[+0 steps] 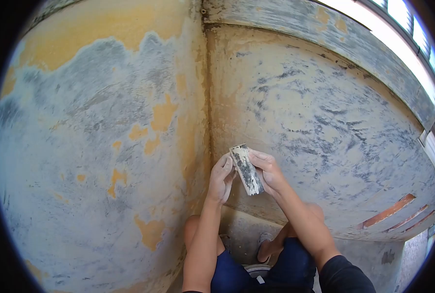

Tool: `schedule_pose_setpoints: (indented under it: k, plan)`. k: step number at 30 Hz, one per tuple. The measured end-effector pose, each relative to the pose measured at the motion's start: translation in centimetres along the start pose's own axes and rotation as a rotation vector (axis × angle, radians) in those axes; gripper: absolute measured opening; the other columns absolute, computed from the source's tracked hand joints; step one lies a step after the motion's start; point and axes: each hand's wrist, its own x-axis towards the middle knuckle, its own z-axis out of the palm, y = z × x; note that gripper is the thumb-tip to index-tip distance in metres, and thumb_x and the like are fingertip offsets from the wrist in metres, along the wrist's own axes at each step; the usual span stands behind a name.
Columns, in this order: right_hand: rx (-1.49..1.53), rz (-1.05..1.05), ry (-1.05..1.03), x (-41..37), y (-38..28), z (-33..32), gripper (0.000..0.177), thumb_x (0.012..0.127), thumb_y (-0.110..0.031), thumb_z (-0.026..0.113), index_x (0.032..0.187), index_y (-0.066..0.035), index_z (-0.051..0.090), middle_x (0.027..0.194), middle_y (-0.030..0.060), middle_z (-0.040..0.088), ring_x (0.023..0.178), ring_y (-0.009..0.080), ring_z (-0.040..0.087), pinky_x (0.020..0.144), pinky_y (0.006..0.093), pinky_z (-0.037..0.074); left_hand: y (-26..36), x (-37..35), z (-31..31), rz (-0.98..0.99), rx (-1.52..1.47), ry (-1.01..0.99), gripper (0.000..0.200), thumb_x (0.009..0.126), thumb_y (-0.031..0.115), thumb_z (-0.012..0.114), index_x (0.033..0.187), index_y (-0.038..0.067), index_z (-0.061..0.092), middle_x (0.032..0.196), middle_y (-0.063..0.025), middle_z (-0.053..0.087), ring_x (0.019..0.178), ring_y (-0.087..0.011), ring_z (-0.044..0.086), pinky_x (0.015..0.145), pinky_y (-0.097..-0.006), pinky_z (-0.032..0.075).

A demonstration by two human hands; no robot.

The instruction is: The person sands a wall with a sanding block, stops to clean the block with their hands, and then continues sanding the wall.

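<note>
A narrow rectangular sanding block (pixel 247 169), its dark face caked with whitish dust, is held up in front of the wall corner, slightly tilted. My right hand (pixel 267 171) grips its right side, thumb near the upper edge and fingers partly hidden behind. My left hand (pixel 222 178) is closed at the left edge, dusty fingertips against the block. Behind it meet the left wall (pixel 95 117), with yellow and grey patches, and the right wall (pixel 320 112), streaked dark over pale filler.
Between my legs, below my hands, is a round container rim (pixel 257 268) with a small pale piece (pixel 260 280) by it. Slots with reddish edges (pixel 389 211) cut the right wall low down. A ledge (pixel 320 22) runs along its top, near bright windows.
</note>
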Motion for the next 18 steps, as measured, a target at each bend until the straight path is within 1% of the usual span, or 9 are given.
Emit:
schedule_pose_setpoints:
  k: [1, 5, 8, 10, 11, 13, 14, 16, 18]
  plan:
    - [0.106, 0.049, 0.005, 0.0, 0.4, -0.5, 0.039, 0.109, -0.011, 0.063, 0.142, 0.010, 0.063, 0.128, 0.0157, 0.075, 0.109, 0.0183, 0.073, 0.098, 0.0329, 0.059, -0.1, 0.0, 0.1, -0.004, 0.051, -0.024, 0.044, 0.110, 0.026, 0.063, 0.147, 0.001, 0.058, 0.136, -0.0070, 0.069, 0.127, -0.0187, 0.063, 0.112, -0.0371, 0.047]
    - [0.172, 0.087, 0.009, 0.4, 1.9, -2.4, 0.042, 0.110, -0.013, 0.061, 0.146, 0.009, 0.060, 0.132, 0.0156, 0.073, 0.110, 0.0183, 0.072, 0.098, 0.0329, 0.058, -0.4, 0.5, 0.8, -0.028, 0.143, 0.028, 0.044, 0.108, 0.020, 0.067, 0.146, -0.001, 0.060, 0.133, -0.0065, 0.069, 0.125, -0.0163, 0.062, 0.114, -0.0351, 0.043]
    - [0.216, 0.123, -0.059, 0.7, 2.0, -3.3, 0.041, 0.109, -0.013, 0.062, 0.144, 0.009, 0.061, 0.132, 0.0153, 0.072, 0.112, 0.0189, 0.072, 0.099, 0.0325, 0.058, -0.6, 0.6, 0.5, -0.023, 0.232, 0.022, 0.047, 0.104, 0.017, 0.071, 0.146, -0.002, 0.060, 0.134, -0.0073, 0.069, 0.128, -0.0167, 0.061, 0.115, -0.0346, 0.043]
    - [0.191, 0.156, -0.047, 0.4, 2.1, -3.6, 0.035, 0.110, -0.014, 0.062, 0.137, 0.007, 0.065, 0.124, 0.0137, 0.074, 0.107, 0.0181, 0.073, 0.095, 0.0320, 0.059, -0.7, 0.5, 0.2, -0.038, 0.347, 0.021, 0.047, 0.100, 0.012, 0.075, 0.144, 0.001, 0.061, 0.133, -0.0076, 0.070, 0.125, -0.0167, 0.063, 0.111, -0.0347, 0.046]
    - [0.200, 0.160, -0.042, 0.4, 2.4, -4.0, 0.035, 0.110, -0.014, 0.062, 0.137, 0.007, 0.065, 0.124, 0.0137, 0.074, 0.107, 0.0181, 0.073, 0.095, 0.0320, 0.059, -0.7, 0.5, 0.1, -0.048, 0.351, 0.024, 0.047, 0.100, 0.012, 0.075, 0.144, 0.001, 0.061, 0.133, -0.0076, 0.070, 0.125, -0.0167, 0.063, 0.111, -0.0347, 0.046]
    - [0.195, 0.209, -0.068, 0.4, 3.0, -4.8, 0.028, 0.111, -0.016, 0.062, 0.129, 0.004, 0.068, 0.116, 0.0109, 0.075, 0.100, 0.0160, 0.073, 0.089, 0.0316, 0.060, -0.6, 0.2, 0.0, -0.077, 0.391, 0.063, 0.046, 0.096, 0.007, 0.079, 0.140, 0.001, 0.064, 0.127, -0.0068, 0.072, 0.119, -0.0167, 0.065, 0.108, -0.0343, 0.049]
    - [0.204, 0.213, -0.062, 0.3, 3.3, -5.0, 0.028, 0.111, -0.016, 0.062, 0.129, 0.004, 0.068, 0.116, 0.0109, 0.075, 0.100, 0.0160, 0.073, 0.089, 0.0316, 0.060, -0.4, 0.2, 0.0, -0.087, 0.394, 0.066, 0.046, 0.096, 0.007, 0.079, 0.140, 0.001, 0.064, 0.127, -0.0068, 0.072, 0.119, -0.0167, 0.065, 0.108, -0.0343, 0.049]
    - [0.156, 0.226, -0.051, 0.3, 3.7, -5.2, 0.027, 0.112, -0.020, 0.061, 0.124, 0.002, 0.069, 0.110, 0.0077, 0.075, 0.093, 0.0138, 0.073, 0.083, 0.0312, 0.061, 0.0, 0.1, -0.1, -0.075, 0.480, 0.076, 0.044, 0.095, 0.006, 0.080, 0.137, 0.001, 0.067, 0.122, -0.0064, 0.074, 0.114, -0.0165, 0.068, 0.103, -0.0338, 0.052]
    - [0.119, 0.249, -0.063, 0.2, 3.2, -5.2, 0.028, 0.112, -0.022, 0.061, 0.124, 0.002, 0.069, 0.111, 0.0075, 0.075, 0.096, 0.0128, 0.072, 0.085, 0.0308, 0.060, 0.2, 0.0, 0.0, -0.092, 0.484, 0.093, 0.043, 0.095, 0.006, 0.080, 0.135, 0.000, 0.067, 0.122, -0.0067, 0.074, 0.113, -0.0162, 0.068, 0.102, -0.0335, 0.053]
